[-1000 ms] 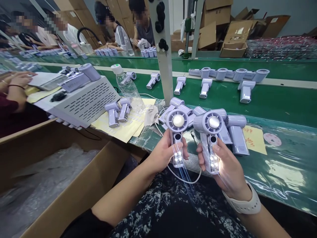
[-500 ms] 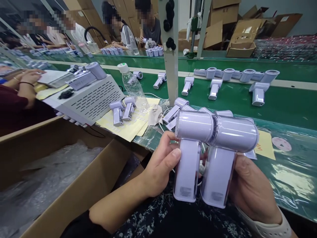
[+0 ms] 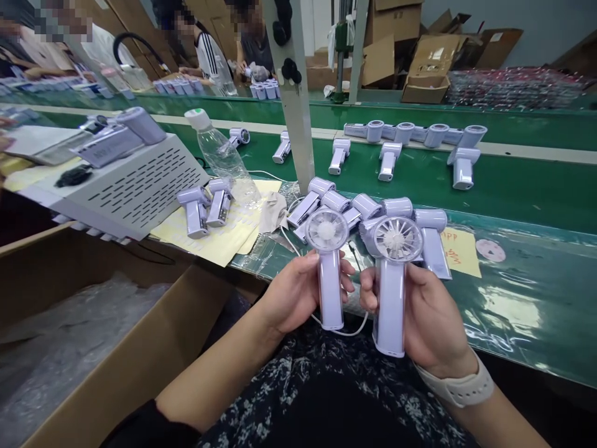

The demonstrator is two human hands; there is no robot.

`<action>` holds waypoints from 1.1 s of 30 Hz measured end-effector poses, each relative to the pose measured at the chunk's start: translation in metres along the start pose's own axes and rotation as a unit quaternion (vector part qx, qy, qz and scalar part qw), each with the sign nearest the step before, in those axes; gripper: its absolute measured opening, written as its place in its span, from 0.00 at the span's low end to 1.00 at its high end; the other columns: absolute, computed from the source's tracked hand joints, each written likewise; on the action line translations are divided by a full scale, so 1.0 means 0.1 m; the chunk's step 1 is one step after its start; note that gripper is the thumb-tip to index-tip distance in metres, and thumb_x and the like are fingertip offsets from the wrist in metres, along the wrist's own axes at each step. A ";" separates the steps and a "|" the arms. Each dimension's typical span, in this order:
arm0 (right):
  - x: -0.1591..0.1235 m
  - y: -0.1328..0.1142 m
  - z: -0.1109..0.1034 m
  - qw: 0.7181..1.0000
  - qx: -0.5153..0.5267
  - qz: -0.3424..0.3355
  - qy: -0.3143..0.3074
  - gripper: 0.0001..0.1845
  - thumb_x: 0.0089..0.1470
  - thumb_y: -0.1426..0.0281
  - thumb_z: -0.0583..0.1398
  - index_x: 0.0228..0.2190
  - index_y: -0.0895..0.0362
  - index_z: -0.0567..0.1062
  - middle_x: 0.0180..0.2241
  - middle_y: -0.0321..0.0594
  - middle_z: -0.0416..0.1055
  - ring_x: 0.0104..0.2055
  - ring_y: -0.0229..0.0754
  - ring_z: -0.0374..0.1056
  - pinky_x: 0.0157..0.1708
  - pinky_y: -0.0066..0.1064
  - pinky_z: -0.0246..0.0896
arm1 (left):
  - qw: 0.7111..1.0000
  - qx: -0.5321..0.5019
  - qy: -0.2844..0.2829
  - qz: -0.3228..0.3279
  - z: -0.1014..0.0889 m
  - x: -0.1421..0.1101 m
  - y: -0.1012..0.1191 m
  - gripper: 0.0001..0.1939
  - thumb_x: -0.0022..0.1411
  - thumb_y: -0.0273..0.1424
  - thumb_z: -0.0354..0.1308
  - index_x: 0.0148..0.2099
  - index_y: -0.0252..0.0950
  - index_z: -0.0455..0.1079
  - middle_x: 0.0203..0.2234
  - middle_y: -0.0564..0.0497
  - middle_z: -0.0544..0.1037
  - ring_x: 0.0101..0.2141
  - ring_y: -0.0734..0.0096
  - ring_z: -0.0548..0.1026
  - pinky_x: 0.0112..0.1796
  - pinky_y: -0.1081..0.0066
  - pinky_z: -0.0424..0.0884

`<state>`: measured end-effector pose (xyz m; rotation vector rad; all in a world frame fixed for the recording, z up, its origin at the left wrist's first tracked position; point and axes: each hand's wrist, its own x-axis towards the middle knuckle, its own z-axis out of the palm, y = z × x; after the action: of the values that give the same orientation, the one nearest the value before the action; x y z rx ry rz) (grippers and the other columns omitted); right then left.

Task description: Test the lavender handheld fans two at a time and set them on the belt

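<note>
Two lavender handheld fans are held upright side by side above my lap, their round grilles facing me. My left hand [image 3: 298,292] is closed around the handle of the left handheld fan [image 3: 330,289]. Wrapped round the handle of the right handheld fan [image 3: 390,308] is my right hand [image 3: 431,317], with a pale band on its wrist. Just beyond them, several more lavender fans [image 3: 431,242] lie in a cluster on the bench edge. A white cable [image 3: 352,334] loops below and between the two held fans.
A grey slotted metal box [image 3: 140,193] stands left, near a clear plastic bottle [image 3: 219,155] and two fans on yellow paper [image 3: 219,246]. An open carton [image 3: 153,348] with plastic film is at lower left. A metal post [image 3: 296,112] rises before the green conveyor [image 3: 420,168], which carries fans.
Both fans have turned from side-on to grille-facing and moved lower and farther from the camera. They have separated slightly. The view has shifted to the right.
</note>
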<state>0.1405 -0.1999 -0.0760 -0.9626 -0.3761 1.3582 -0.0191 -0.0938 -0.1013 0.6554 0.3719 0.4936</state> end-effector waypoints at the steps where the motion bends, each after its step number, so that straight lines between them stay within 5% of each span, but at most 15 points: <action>1: 0.00 -0.01 0.00 1.000 0.006 -0.010 0.004 0.19 0.63 0.54 0.58 0.30 0.54 0.78 0.32 0.42 0.75 0.26 0.41 0.68 0.28 0.34 0.72 | 1.000 0.000 -0.005 0.008 0.00 0.00 0.01 0.19 0.61 0.41 0.65 0.46 0.31 0.74 0.39 0.43 0.81 0.34 0.64 0.80 0.36 0.67 0.77; 7: 0.01 -0.04 -0.07 0.997 0.024 -0.068 0.008 0.13 0.61 0.58 0.61 0.32 0.51 0.81 0.32 0.43 0.77 0.31 0.45 0.73 0.25 0.33 0.72 | 0.995 0.086 0.010 0.043 0.04 -0.03 0.07 0.22 0.61 0.34 0.68 0.55 0.37 0.70 0.45 0.43 0.83 0.43 0.57 0.83 0.43 0.62 0.78; 12: 0.03 0.03 -0.15 0.992 0.008 -0.097 0.082 0.11 0.61 0.58 0.64 0.43 0.47 0.82 0.38 0.40 0.84 0.39 0.50 0.81 0.40 0.44 0.81 | 0.986 0.151 0.021 0.064 0.03 -0.03 0.06 0.26 0.56 0.41 0.75 0.50 0.36 0.68 0.40 0.45 0.83 0.38 0.63 0.82 0.38 0.66 0.78; 17: 0.08 0.08 -0.16 0.989 -0.036 -0.110 0.096 0.16 0.65 0.62 0.62 0.53 0.45 0.79 0.38 0.40 0.85 0.35 0.51 0.81 0.34 0.43 0.81 | 0.977 0.202 0.043 0.043 0.02 -0.01 0.10 0.34 0.48 0.49 0.77 0.46 0.37 0.65 0.39 0.46 0.80 0.37 0.64 0.80 0.38 0.65 0.76; 20: 0.07 0.05 -0.16 0.987 -0.047 -0.130 0.085 0.18 0.63 0.61 0.61 0.54 0.47 0.78 0.38 0.42 0.84 0.39 0.55 0.81 0.37 0.47 0.80 | 0.963 0.262 0.040 0.050 0.06 -0.03 0.16 0.30 0.51 0.46 0.76 0.45 0.37 0.65 0.37 0.48 0.78 0.38 0.64 0.79 0.40 0.66 0.74; 23: -0.04 -0.03 -0.18 0.965 -0.155 -0.199 0.072 0.19 0.56 0.59 0.69 0.49 0.46 0.80 0.41 0.43 0.83 0.49 0.63 0.78 0.46 0.54 0.77 | 0.920 0.369 0.038 0.128 0.10 -0.09 0.21 0.21 0.56 0.37 0.72 0.46 0.38 0.67 0.39 0.46 0.80 0.41 0.61 0.79 0.44 0.62 0.74; 25: -0.12 -0.08 -0.20 0.925 -0.271 -0.265 0.030 0.25 0.47 0.63 0.76 0.48 0.45 0.80 0.50 0.45 0.81 0.58 0.67 0.73 0.54 0.58 0.72 | 0.863 0.447 0.018 0.236 0.09 -0.12 0.21 0.15 0.58 0.34 0.69 0.45 0.40 0.70 0.43 0.44 0.82 0.48 0.54 0.80 0.54 0.53 0.72; 29: -0.19 -0.12 -0.29 0.850 -0.372 -0.354 -0.118 0.31 0.52 0.71 0.72 0.56 0.40 0.78 0.60 0.41 0.75 0.65 0.66 0.68 0.65 0.62 0.60 | 0.735 0.537 -0.025 0.413 -0.01 -0.09 0.10 0.05 0.71 0.34 0.57 0.40 0.44 0.72 0.50 0.47 0.84 0.59 0.54 0.76 0.69 0.42 0.49; 31: -0.19 -0.12 -0.37 0.849 -0.364 -0.359 -0.135 0.41 0.50 0.73 0.73 0.61 0.36 0.73 0.58 0.40 0.78 0.61 0.64 0.72 0.63 0.61 0.63 | 0.715 0.536 -0.039 0.447 -0.06 -0.07 0.04 0.03 0.71 0.33 0.57 0.42 0.45 0.72 0.51 0.48 0.83 0.56 0.57 0.78 0.68 0.42 0.56; 33: -0.21 -0.14 -0.46 0.889 -0.331 -0.298 -0.106 0.44 0.46 0.73 0.76 0.61 0.39 0.72 0.55 0.42 0.79 0.57 0.62 0.74 0.60 0.58 0.68 | 0.730 0.499 -0.065 0.463 -0.05 -0.12 0.05 0.08 0.66 0.35 0.65 0.46 0.47 0.72 0.53 0.48 0.82 0.50 0.59 0.81 0.59 0.49 0.72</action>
<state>0.1782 -0.2351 -0.0862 -1.1171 -1.2552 0.7566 -0.0332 -0.0947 -0.1000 1.9703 0.1141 1.2168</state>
